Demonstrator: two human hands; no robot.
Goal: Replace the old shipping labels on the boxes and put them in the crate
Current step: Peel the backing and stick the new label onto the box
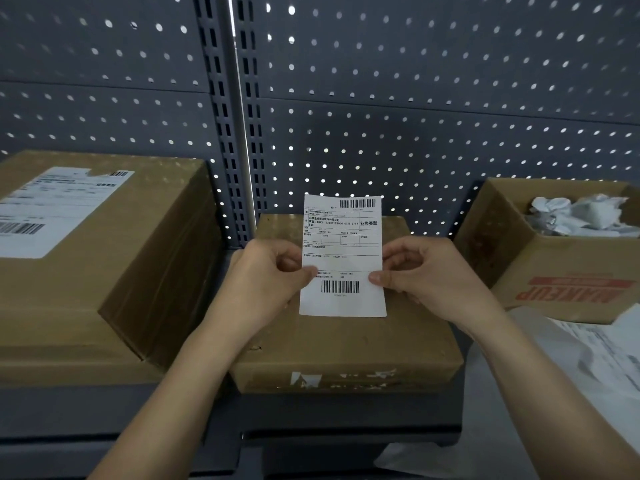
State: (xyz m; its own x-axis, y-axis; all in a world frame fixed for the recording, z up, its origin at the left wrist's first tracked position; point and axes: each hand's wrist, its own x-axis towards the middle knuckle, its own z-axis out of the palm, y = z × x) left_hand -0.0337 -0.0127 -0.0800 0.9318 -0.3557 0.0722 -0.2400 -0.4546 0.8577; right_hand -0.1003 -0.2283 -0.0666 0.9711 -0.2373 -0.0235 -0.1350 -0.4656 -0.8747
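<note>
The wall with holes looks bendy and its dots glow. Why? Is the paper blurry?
Head view: the wide-angle lens bends the pegboard wall; brightness seems to come through its holes. Head view: the label pinched by the left hand and right hand reads fairly sharp; the old label on the left box looks smeared.

Large box (86,254) left, open carton (554,258) right flank small box (346,344).

A packing or stockroom: grey pegboard shelving (415,98), labelled cardboard boxes (86,254), a carton of crumpled paper (554,244).
</note>
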